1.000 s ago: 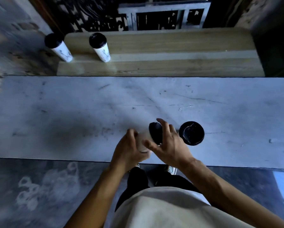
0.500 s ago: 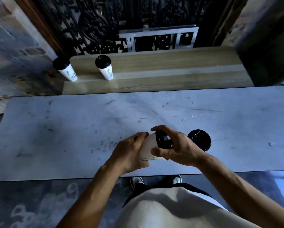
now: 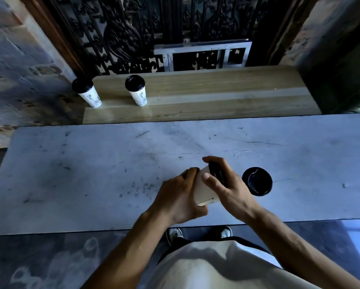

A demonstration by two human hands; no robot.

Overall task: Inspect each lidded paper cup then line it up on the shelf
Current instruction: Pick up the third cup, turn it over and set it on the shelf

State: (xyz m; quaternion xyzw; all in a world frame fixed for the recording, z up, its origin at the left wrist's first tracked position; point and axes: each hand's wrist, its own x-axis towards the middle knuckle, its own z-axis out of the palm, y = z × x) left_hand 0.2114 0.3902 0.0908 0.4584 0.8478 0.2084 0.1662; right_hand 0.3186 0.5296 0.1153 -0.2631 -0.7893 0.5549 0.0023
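I hold a white paper cup (image 3: 206,189) tipped on its side over the grey surface (image 3: 91,174), my left hand (image 3: 180,198) curled around its base and my right hand (image 3: 230,189) gripping its black lid end. Another lidded cup (image 3: 257,181) stands just right of my hands, and two more (image 3: 87,91) (image 3: 136,89) stand on the wooden shelf (image 3: 216,94).

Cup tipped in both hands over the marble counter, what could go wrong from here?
1. The held cup lies tilted, lid sideways. The right hand grips at the lid, so the lid may pop off or leak.
2. The waiting cup stands close beside the right hand; a swing could knock it over.
3. On the wooden shelf, the leftmost cup sits at the very corner; placing another nearby might nudge it off.
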